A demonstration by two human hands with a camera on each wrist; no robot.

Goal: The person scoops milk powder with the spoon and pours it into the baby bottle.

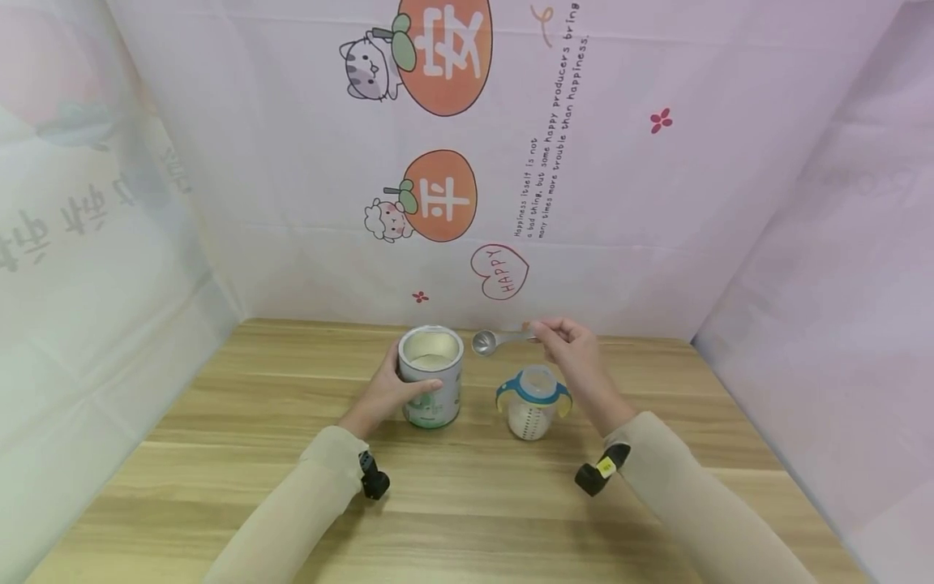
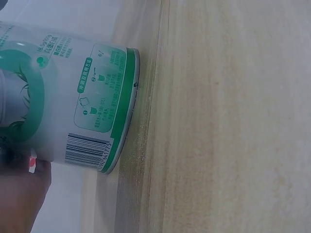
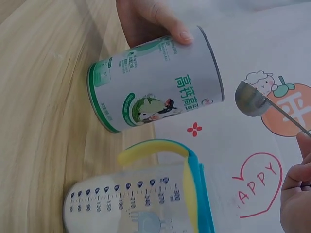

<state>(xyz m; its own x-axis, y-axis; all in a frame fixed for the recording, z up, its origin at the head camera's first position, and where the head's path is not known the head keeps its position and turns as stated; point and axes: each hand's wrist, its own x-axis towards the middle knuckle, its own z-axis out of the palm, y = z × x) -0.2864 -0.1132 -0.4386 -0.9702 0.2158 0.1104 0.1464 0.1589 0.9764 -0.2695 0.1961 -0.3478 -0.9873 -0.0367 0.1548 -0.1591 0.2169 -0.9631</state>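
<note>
Metal measuring spoon (image 1: pixel 490 342) pinched in our right hand (image 1: pixel 573 347), we curl our left hand (image 1: pixel 385 392) round the milk-powder tin (image 1: pixel 443 402), likely for steadiness.

Left grip (image 1: pixel 389 389) curved, right grip (image 1: pixel 572 345) aloft, pinched

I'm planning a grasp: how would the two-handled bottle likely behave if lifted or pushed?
The bottle looks like clear, stiff plastic, so it should hold its shape. Its rounded body would probably roll if tipped over. The yellow handles likely give a surer grip than its smooth sides.
</note>
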